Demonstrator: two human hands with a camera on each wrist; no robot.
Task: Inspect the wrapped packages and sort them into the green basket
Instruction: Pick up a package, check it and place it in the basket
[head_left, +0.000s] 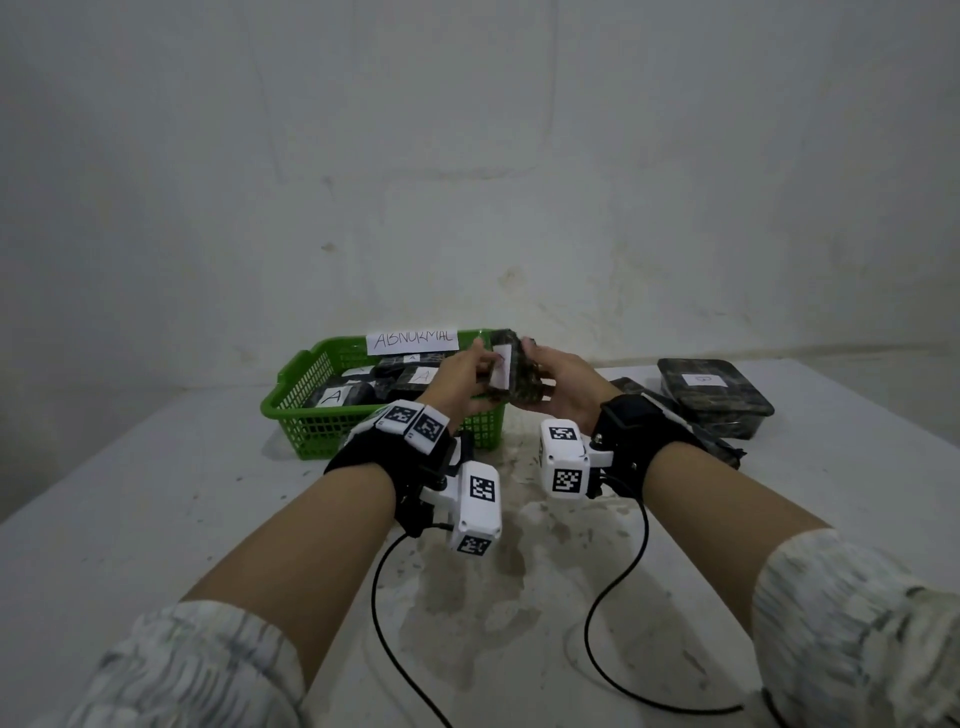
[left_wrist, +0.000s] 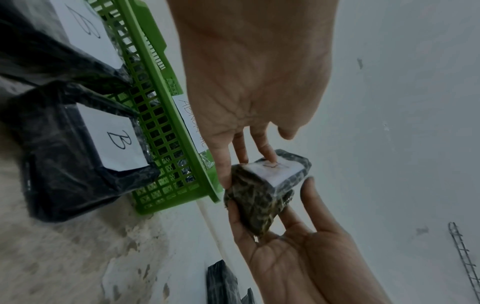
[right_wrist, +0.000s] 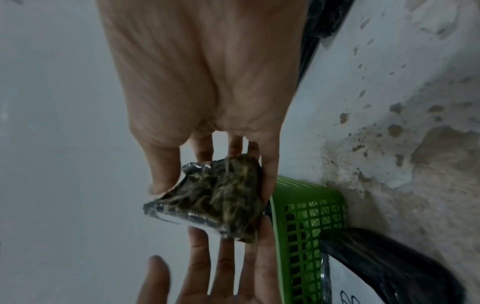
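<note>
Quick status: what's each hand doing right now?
Left hand: open, straight fingers touching the package.
Right hand: holding the package between thumb and fingers.

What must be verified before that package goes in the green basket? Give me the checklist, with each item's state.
1. Grip on the package: ok. The right hand pinches it; the left hand presses straight fingers on its labelled face.
2. Letter on its white label read: cannot tell; it is blurred in every view.
3. Wrap intact: cannot tell; only some faces show.
4. Reach to the green basket: ok; it stands just beside the left hand, and its sign reads ABNORMAL.
5. Room inside: cannot tell; labelled packages lie in it and the left hand hides part.
</note>
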